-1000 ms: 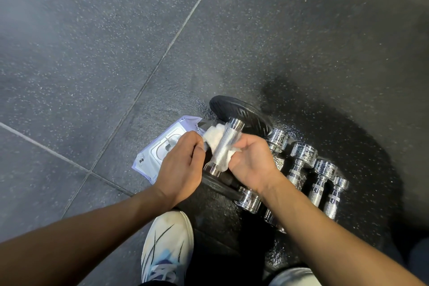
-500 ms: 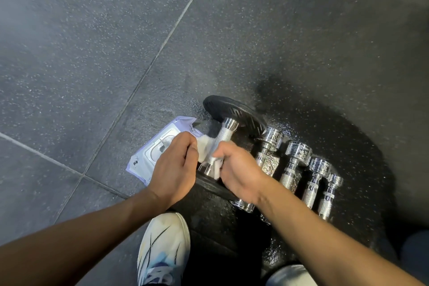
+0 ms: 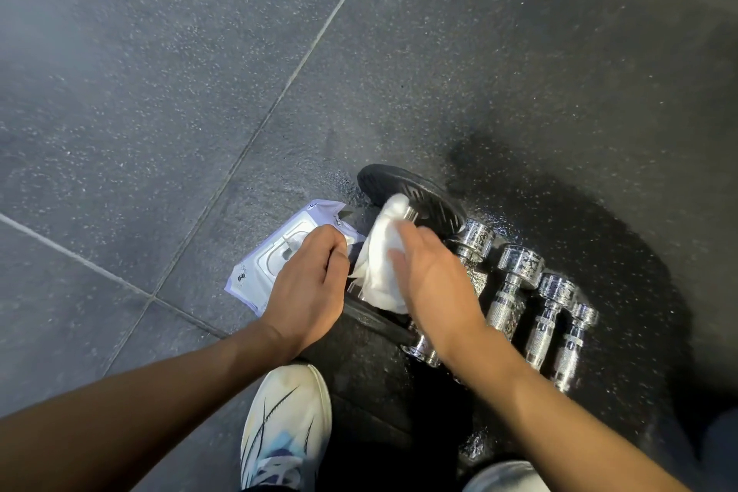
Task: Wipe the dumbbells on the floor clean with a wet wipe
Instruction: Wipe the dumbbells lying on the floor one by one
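A dumbbell with black plates [image 3: 415, 196] lies on the dark floor, its chrome handle mostly covered by a white wet wipe [image 3: 379, 268]. My right hand [image 3: 431, 284] presses the wipe around the handle. My left hand [image 3: 307, 284] is closed beside the near black plate, pinching the wipe's left edge. To the right lie several small chrome dumbbells [image 3: 515, 284] side by side.
A pale purple wet-wipe pack [image 3: 271, 264] lies flat on the floor left of the dumbbell, partly under my left hand. My white shoe [image 3: 283, 423] stands below the hands. Another shoe tip [image 3: 503, 477] shows at the bottom edge. Grey speckled floor tiles [image 3: 159, 92] spread to the left.
The wipe has spread up along the handle toward the far plate, now covering most of it. My right hand slid forward over it. The left hand stays in place.
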The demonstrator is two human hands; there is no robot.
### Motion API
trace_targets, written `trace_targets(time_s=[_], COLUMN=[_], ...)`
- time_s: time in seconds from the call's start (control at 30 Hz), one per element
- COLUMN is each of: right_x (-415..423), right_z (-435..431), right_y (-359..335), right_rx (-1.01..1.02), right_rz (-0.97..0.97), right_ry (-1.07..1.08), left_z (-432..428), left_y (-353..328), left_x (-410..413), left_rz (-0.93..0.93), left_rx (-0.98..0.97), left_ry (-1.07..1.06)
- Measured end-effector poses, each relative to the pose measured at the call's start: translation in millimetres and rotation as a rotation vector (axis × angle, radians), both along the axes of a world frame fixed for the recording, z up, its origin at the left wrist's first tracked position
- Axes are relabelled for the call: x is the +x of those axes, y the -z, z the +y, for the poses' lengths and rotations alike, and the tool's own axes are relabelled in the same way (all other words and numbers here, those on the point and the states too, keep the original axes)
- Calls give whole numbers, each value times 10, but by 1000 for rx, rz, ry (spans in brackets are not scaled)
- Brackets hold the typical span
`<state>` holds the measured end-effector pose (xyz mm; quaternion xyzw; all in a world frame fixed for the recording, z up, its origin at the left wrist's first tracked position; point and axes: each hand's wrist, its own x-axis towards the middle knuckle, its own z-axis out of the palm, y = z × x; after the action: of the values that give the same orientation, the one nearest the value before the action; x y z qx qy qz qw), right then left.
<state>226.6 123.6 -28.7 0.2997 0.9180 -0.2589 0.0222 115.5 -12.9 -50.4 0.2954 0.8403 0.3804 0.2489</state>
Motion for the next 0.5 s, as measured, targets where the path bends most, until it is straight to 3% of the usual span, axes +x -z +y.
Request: trace_targets(time_s=[0.2,0.43,0.5], right_x=[-112,-70,-26], right_z=[185,178,179], right_y=[48,26,54], right_rx=[297,205,88], right_rz=[-179,-324,-299], right_ry=[-133,-307,-384], left_z=[3,13,12], left_y=[-3,17,20], left_x=[-2,-1,-3], left_rz=[-18,-24,-17], left_rx=[-2,-6,-2], left_ry=[15,-1,-1])
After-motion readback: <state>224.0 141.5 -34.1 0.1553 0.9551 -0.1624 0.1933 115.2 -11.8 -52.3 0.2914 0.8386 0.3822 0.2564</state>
